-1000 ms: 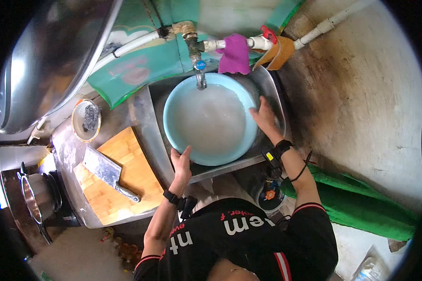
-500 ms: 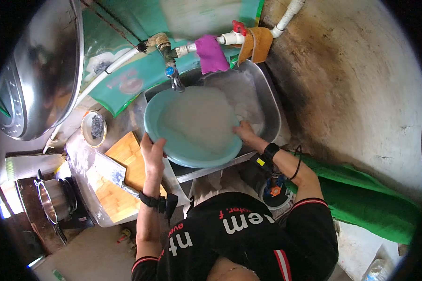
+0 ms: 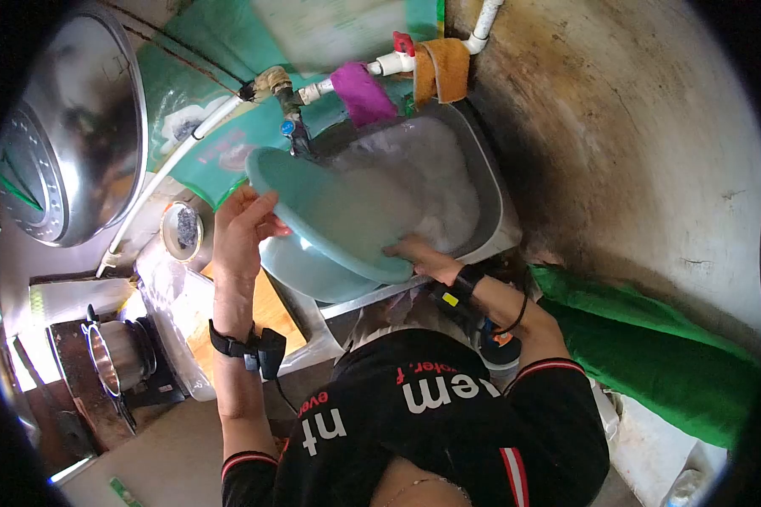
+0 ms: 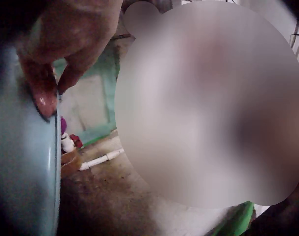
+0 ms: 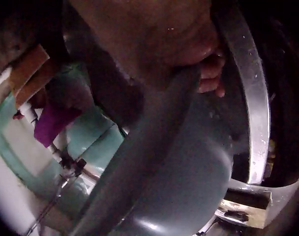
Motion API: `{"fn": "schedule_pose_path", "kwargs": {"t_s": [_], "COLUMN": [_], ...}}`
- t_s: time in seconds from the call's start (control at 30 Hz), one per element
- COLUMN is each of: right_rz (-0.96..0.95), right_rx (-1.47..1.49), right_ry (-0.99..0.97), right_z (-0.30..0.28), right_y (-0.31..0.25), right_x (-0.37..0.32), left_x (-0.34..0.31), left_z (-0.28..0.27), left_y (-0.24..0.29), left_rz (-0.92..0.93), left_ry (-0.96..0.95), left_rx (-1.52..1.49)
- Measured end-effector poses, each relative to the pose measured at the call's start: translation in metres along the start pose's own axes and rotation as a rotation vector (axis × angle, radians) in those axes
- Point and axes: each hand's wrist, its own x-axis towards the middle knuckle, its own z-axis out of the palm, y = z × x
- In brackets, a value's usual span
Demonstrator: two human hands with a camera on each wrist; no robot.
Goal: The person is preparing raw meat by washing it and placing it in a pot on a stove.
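Note:
A light blue basin [image 3: 321, 270] is tilted steeply in the metal sink, its left side high and its opening facing right. Cloudy water [image 3: 457, 177] lies in the sink beyond its lower edge. My left hand [image 3: 243, 228] grips the raised rim; in the left wrist view the fingers [image 4: 44, 101] pinch that rim [image 4: 57, 162]. At the lower right, my right hand [image 3: 427, 258] holds the rim near the sink's front edge, and in the right wrist view its fingers [image 5: 211, 76] curl round the basin's edge.
The faucet [image 3: 298, 139] hangs right above the basin's back rim. Left of the sink are a cutting board [image 3: 281, 314], a small bowl [image 3: 182, 231] and a pot [image 3: 114, 359]. Purple cloth [image 3: 364, 95] hangs on the pipe; a green cloth [image 3: 643, 355] lies at right.
The basin has gone from level to steeply tilted, its left side raised by my left hand. Cloudy water has spread in the sink. My right hand has moved left and toward the front with the rim.

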Motion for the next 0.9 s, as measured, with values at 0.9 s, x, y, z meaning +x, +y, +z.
{"fn": "schedule_pose_path", "kwargs": {"t_s": [0.9], "right_rz": [-0.976], "right_rx": [-1.272], "right_ry": [0.643], "right_z": [-0.005], "right_y": [-0.144], "right_x": [-0.028], "left_x": [-0.04], "left_z": [-0.044], "left_y": [-0.199], "left_rz": [-0.23], "left_ry": [0.309], "left_rx": [-0.579]}}
